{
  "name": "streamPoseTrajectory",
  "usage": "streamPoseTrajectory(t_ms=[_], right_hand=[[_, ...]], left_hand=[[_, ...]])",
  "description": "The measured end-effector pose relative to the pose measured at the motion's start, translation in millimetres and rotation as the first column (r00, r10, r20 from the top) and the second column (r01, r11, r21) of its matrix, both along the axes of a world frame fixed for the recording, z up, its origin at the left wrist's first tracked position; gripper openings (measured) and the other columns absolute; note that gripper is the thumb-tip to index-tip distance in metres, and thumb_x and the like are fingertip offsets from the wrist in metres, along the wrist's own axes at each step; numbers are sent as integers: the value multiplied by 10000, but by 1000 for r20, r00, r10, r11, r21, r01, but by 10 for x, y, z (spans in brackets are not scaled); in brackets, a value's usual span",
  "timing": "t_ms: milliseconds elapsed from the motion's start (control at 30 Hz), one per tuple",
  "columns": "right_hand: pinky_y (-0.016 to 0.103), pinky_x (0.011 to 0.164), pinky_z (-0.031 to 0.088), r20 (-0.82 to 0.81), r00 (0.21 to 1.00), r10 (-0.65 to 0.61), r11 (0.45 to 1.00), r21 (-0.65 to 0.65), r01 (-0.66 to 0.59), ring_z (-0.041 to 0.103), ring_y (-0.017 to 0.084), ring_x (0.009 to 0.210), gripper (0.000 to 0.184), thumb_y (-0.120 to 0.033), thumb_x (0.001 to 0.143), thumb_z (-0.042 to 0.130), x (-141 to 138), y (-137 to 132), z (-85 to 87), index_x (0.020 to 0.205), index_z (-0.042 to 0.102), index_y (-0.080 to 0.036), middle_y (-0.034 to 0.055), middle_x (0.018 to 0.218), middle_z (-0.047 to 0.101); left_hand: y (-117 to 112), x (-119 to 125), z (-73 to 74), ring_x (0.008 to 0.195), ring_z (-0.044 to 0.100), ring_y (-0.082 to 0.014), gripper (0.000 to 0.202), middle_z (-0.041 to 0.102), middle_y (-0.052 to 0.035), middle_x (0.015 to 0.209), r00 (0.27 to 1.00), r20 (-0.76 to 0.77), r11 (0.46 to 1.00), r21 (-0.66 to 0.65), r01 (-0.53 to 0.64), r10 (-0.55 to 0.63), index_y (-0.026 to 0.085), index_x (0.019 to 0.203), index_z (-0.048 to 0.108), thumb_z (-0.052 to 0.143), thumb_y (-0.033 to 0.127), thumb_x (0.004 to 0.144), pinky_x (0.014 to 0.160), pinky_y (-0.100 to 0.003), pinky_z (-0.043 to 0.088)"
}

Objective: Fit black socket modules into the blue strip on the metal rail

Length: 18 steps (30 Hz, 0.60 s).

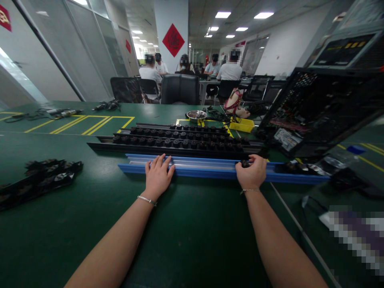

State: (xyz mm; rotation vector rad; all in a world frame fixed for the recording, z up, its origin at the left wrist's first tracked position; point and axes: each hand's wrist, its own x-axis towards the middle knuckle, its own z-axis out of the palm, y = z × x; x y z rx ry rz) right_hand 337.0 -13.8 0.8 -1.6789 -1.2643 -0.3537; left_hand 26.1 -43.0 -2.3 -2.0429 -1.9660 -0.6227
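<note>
A black part (245, 163) is pinched by the right hand (252, 174), a blue channel's (207, 173) edges spanned by the open left hand (158, 174). Placement seems in hand; alignment is required.

Bare arms (120, 245) outstretched, left hand (159, 177) splayed palm-down, right hand (252, 173) curled in a pinch.

A long blue channel-shaped rail (207, 173) lies on the green tabletop (192, 248), long black rails (102, 147) bearing rows of small black round parts (175, 143) behind it. Farther back, a round metal bowl (195, 119) sits left of a yellow plastic tray (242, 125). Black strips (39, 187) lie left of the blue rail.
</note>
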Motion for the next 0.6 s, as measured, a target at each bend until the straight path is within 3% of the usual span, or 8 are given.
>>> streamPoseTrajectory(t_ms=[600], right_hand=[[331,713,433,27,999,43,999,-21,-42,515,208,808,327,-236,613,565,-95,-13,-2,931,504,-195,60,917,517]], left_hand=[[-5,15,-11,1275,381,-248,468,463,-68,1384,1000,20,1000,8,1,-1,270,1284,500,304,446,898,1052,-474,215]])
